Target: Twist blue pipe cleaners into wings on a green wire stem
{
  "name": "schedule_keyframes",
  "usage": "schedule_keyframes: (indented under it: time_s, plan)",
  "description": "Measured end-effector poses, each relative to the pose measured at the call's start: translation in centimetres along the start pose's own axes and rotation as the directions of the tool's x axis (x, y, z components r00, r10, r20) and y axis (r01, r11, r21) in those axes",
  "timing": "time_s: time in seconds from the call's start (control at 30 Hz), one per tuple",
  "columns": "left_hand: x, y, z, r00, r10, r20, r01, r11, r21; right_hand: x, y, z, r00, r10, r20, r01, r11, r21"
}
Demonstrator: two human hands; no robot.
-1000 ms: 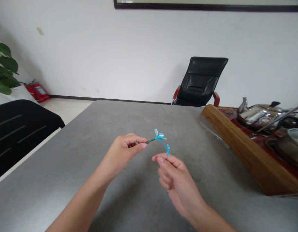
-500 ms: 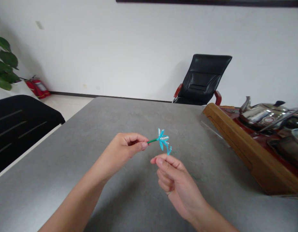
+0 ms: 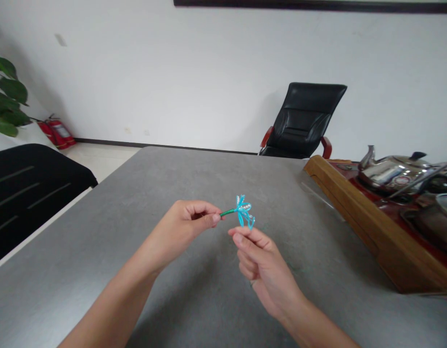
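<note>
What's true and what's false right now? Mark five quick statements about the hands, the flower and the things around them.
1. The left hand pinches the green stem. True.
2. The flower lies on the table. False: the flower is held above the table.
3. The right hand is at the flower's lower side. True.
4. The kettle stands left of both hands. False: the kettle is to their right.
5. The extinguisher is red. True.

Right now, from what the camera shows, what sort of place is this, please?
Probably an office or meeting room, though I cannot be certain: there is a padded black chair beyond a grey table, and a red extinguisher at the left.
</note>
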State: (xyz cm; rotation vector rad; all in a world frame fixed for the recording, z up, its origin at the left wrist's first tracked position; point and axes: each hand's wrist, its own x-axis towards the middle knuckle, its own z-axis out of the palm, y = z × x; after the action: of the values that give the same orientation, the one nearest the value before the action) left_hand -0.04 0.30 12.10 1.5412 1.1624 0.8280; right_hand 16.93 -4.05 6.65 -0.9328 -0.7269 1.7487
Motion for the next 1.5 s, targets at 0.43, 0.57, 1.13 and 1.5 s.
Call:
schedule_keyframes:
  time_s: [0.43, 0.57, 1.13, 1.5]
  plan:
    - [-0.1, 0.0, 0.2, 1.000, -0.019, 0.003, 0.019, 0.996, -0.088, 0.6, 0.0, -0.7, 0.994, -0.108, 0.020, 0.107, 0.910, -0.401]
    - [-0.1, 0.0, 0.1, 1.000, -0.026, -0.002, 0.026, 0.994, -0.103, 1.2, -0.4, -1.6, 0.910, -0.398, 0.113, 0.368, 0.652, -0.664]
    - [-0.1, -0.4, 0.4, 0.993, -0.096, 0.065, 0.103, 0.988, -0.113, 0.1, -1.1, 1.9, 1.000, 0.012, 0.011, -0.015, 0.965, 0.263]
    - [-0.3, 0.3, 0.0, 0.976, -0.124, 0.179, 0.147, 0.982, -0.120, 0.8, -1.3, 0.2, 0.997, 0.042, 0.067, -0.037, 0.996, -0.083]
